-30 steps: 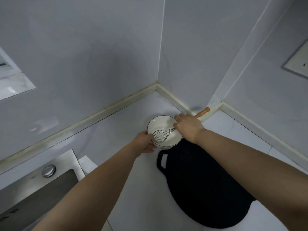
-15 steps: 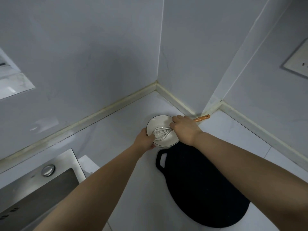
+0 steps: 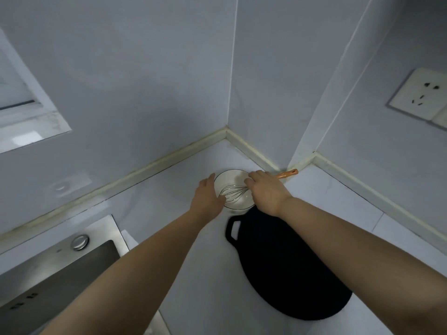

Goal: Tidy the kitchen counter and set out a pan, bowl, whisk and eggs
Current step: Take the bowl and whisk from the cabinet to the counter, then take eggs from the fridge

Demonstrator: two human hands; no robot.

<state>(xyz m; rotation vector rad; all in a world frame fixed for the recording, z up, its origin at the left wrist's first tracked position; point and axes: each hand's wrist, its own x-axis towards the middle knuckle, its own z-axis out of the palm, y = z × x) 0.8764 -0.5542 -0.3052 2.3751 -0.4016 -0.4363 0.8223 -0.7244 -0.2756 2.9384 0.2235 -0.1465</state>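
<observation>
Left hand (image 3: 208,197): I see it against the left side of the bowl (image 3: 238,178), fingers (image 3: 211,178) pressed together along the outer wall and thumb over the near rim, so it holds the bowl. Half a second ago those fingers sat lower on the rim; they now reach further up its far side.
Right hand (image 3: 266,192): fingers curled round the whisk (image 3: 232,191) handle, same grip as before.
Whisk: wire head down inside the bowl, orange handle end sticking out past the knuckles toward the wall trim. A second ago I saw that end pointing higher; it lies flatter now.
Bowl: on the table (image 3: 338,194) in the corner, its near edge touching the pan (image 3: 285,267); I see no shift in its place.
Pan: flat and black, loop handle toward the bowl, unmoved.
Sink (image 3: 72,267): lower left, well apart.
Eggs: I see none in view.
</observation>
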